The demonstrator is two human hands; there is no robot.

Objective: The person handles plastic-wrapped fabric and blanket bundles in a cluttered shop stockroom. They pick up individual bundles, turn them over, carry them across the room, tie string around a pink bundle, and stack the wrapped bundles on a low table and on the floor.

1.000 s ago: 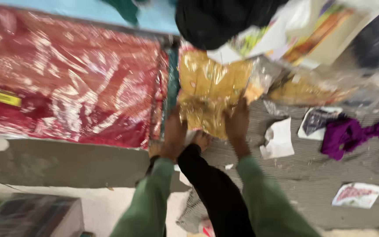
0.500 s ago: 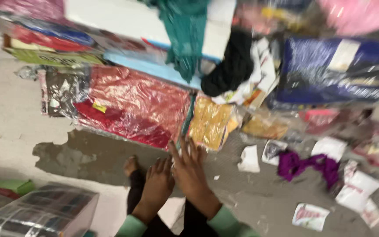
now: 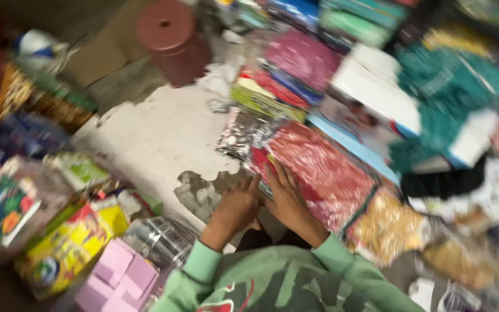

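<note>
The worn concrete floor (image 3: 157,138) is crowded with stacked, film-wrapped fabric packs, and the red plastic-wrapped pack (image 3: 319,173) lies flat just ahead of the person. It appears light, pliable and slick (glossy film), so it is best gripped along its near edge. The right hand (image 3: 287,199) lies spread flat on that edge; the left hand (image 3: 237,205), loosely curled and holding nothing, rests on the floor just beside it.

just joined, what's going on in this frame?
A person in green sleeves is working on the floor amid piles of wrapped fabric packets. The right hand lies flat on the near edge of a red packet in shiny clear plastic. The left hand rests beside it, on or just above the worn concrete floor; blur hides which. A gold plastic-wrapped packet lies to the right, a maroon round stool farther back.
</note>
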